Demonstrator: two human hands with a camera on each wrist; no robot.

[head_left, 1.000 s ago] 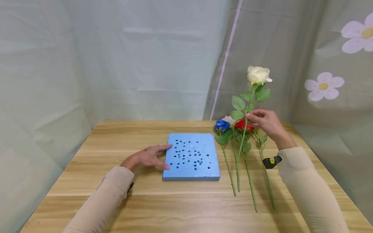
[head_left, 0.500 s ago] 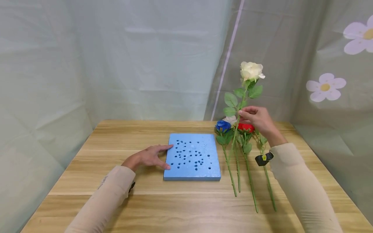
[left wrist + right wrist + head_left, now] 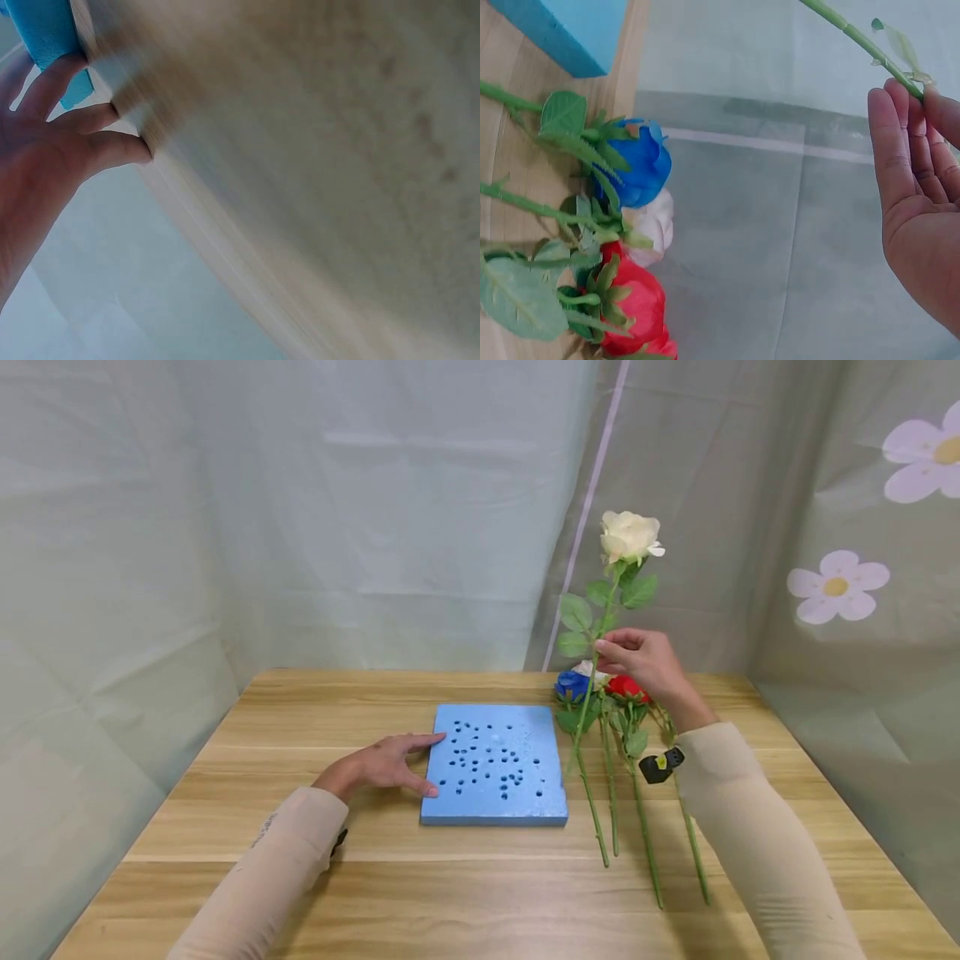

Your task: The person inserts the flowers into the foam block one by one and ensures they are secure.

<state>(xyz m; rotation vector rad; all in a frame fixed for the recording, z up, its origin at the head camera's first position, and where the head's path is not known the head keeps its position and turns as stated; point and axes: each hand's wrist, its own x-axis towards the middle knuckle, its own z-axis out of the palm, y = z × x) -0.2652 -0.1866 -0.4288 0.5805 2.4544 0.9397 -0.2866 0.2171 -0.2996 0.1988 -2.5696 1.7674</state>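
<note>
My right hand [image 3: 651,668] pinches the green stem of a white rose [image 3: 630,537] between thumb and fingertips. The rose is raised upright, leaning slightly right, its lower stem above the table beside the blue foam block [image 3: 536,735]. In the right wrist view the pinched stem [image 3: 847,31] runs to the upper left. My left hand [image 3: 386,762] spreads its thumb and index finger along the left edge of the block, touching it. Many small holes dot the block's top. The left wrist view shows the left fingers [image 3: 97,118] resting at the table, with the block's corner beyond.
Right of the block lie a blue rose [image 3: 572,687], a pale rose [image 3: 654,227] and a red rose [image 3: 628,687], stems pointing toward me. Another green stem [image 3: 697,852] lies at far right. Grey curtains [image 3: 405,527] enclose the wooden table [image 3: 480,902].
My right hand has carried the white rose left and slightly up, bringing its stem closer to the foam block. The left hand keeps its place on the block's edge.
</note>
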